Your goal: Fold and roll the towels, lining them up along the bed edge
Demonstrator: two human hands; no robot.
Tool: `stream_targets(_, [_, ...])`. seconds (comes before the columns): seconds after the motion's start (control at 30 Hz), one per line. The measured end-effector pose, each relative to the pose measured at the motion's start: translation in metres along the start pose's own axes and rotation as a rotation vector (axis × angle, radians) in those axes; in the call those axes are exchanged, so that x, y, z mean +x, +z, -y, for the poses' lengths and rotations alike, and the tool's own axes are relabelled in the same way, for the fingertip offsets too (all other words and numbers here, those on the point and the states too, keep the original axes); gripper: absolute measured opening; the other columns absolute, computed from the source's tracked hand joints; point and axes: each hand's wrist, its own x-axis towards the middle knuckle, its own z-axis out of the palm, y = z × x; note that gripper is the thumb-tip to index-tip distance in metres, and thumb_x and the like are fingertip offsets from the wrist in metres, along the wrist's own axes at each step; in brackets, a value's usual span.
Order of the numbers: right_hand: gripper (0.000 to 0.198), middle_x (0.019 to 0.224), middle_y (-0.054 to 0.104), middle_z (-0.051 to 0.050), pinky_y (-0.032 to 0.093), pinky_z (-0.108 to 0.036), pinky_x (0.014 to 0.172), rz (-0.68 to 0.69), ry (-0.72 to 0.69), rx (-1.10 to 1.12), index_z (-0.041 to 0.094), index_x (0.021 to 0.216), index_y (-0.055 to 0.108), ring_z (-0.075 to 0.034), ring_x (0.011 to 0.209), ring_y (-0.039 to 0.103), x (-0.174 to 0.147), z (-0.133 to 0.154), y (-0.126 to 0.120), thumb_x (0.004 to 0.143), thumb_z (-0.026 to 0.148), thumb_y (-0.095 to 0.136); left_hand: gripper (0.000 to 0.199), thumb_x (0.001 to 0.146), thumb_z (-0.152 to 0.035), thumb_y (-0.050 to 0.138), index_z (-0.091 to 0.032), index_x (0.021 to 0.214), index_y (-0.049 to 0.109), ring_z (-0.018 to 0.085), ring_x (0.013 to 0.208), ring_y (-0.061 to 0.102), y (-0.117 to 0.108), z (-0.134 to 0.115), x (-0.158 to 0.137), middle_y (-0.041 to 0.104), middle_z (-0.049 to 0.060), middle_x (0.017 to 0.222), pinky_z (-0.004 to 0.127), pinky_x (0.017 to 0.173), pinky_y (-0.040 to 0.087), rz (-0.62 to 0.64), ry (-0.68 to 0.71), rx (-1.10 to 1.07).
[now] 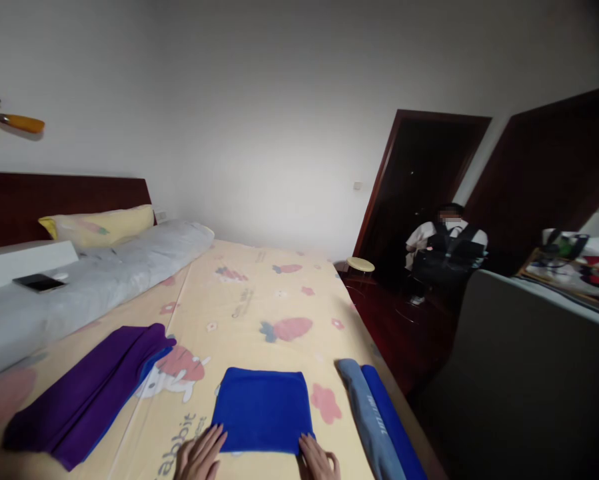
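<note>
A blue cloth [264, 408], folded into a rough rectangle, lies flat on the bed in front of me. My left hand [202, 455] rests at its near left corner, fingers stretched out with the tips on the edge. At the near right corner, my right hand [319, 457] has its fingers laid on the cloth, the thumb apart. Left of it lies a loosely folded purple cloth [86, 393] with a blue edge. To the right, a grey-blue folded cloth [366, 413] with pale lettering lies beside a long folded blue cloth [392, 420].
The bed has a cream sheet [249, 293] with carrot and rabbit prints. A grey bedroll [129, 267], a yellow pillow [104, 225] and a phone [39, 283] are at the left. Past the bed's right edge are a stool [360, 265], a seated person [446, 250] and a dark cabinet [519, 373].
</note>
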Motion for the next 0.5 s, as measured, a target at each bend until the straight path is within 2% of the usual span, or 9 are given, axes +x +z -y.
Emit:
stream_targets(0.13, [0.04,0.114,0.07,-0.004,0.042,-0.035,0.088,0.101,-0.034,0.087,0.031,0.117,0.063,-0.021,0.104,0.063,0.032,0.009,-0.041,0.084,0.021,0.042,0.056,0.083,-0.011,0.043,-0.042,0.128,0.056,0.017,0.118,0.059,-0.027,-0.01,0.023,0.066,-0.005,0.13,0.035,0.102,0.039,0.001,-0.029,-0.005])
stream_targets(0.27, [0.034,0.096,0.069,-0.003,0.04,-0.035,0.088,0.23,0.037,0.158,0.026,0.1,0.067,-0.021,0.093,0.059,0.048,0.018,-0.072,0.079,0.018,0.041,0.037,0.084,-0.016,0.044,-0.033,0.105,0.068,0.019,0.107,0.061,-0.053,-0.026,0.043,0.073,-0.001,0.112,0.038,0.1,0.037,0.089,-0.133,-0.002])
stream_targets(0.33, [0.033,0.098,0.069,-0.003,0.041,-0.036,0.089,0.309,0.046,0.168,0.026,0.098,0.068,-0.022,0.096,0.058,0.047,0.017,-0.076,0.077,0.02,0.043,0.035,0.087,-0.02,0.039,-0.031,0.102,0.069,0.02,0.107,0.06,-0.057,-0.03,0.045,0.073,-0.001,0.109,0.04,0.1,0.036,0.173,-0.178,0.003])
stream_targets(0.4, [0.034,0.105,0.069,-0.004,0.041,-0.038,0.091,0.348,0.053,0.137,0.026,0.103,0.067,-0.024,0.1,0.058,0.044,0.014,-0.071,0.078,0.023,0.044,0.039,0.088,-0.021,0.036,-0.03,0.111,0.066,0.022,0.116,0.056,-0.052,-0.032,0.043,0.07,0.001,0.119,0.043,0.104,0.033,0.254,-0.224,0.038])
stream_targets(0.5, [0.042,0.117,0.067,-0.007,0.04,-0.044,0.095,0.246,0.114,-0.01,0.025,0.113,0.064,-0.027,0.108,0.058,0.037,0.015,-0.052,0.077,0.018,0.044,0.051,0.084,-0.013,0.037,-0.026,0.128,0.059,0.026,0.132,0.044,-0.03,-0.033,0.037,0.058,0.007,0.138,0.05,0.11,0.026,0.236,-0.31,0.172])
